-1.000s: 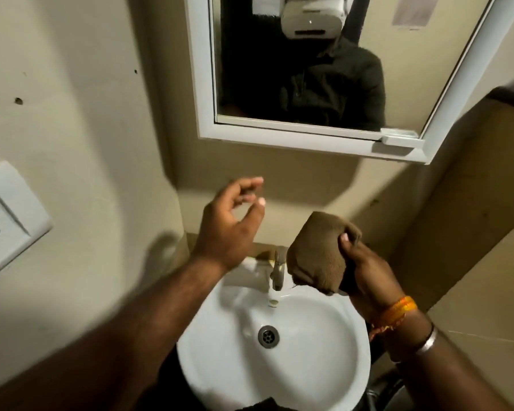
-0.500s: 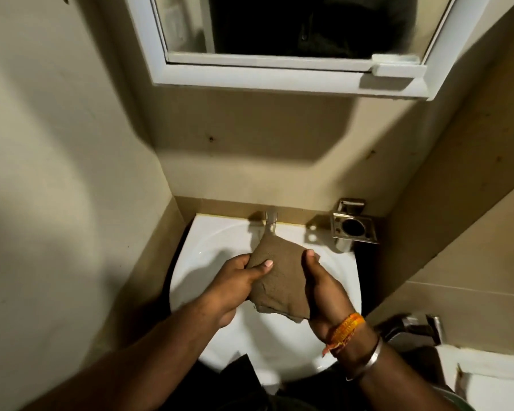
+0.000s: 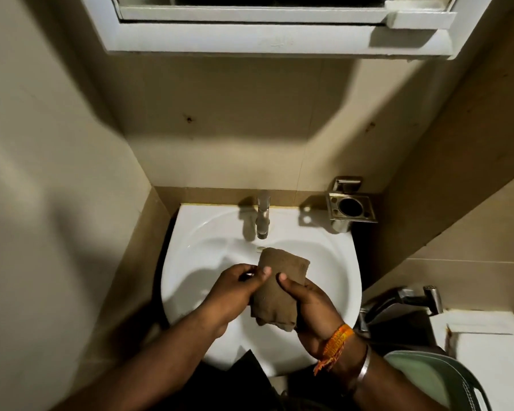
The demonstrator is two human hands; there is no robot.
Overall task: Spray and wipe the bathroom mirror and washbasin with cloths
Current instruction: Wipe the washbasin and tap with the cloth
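The brown cloth (image 3: 275, 289) is being held bunched over the white washbasin (image 3: 333, 262), the left hand (image 3: 232, 292) and right hand (image 3: 309, 304) both gripping it, their fingers hiding behind its folds. Beyond, the tap (image 3: 263, 215) is standing at the rim. The mirror (image 3: 264, 22) is showing only its lower frame.

Brown cloth (image 3: 275, 289) is sitting bunched up over the white basin (image 3: 333, 262), both hands gripping it. Mirror's (image 3: 261, 34) white frame is just peeking in up top.
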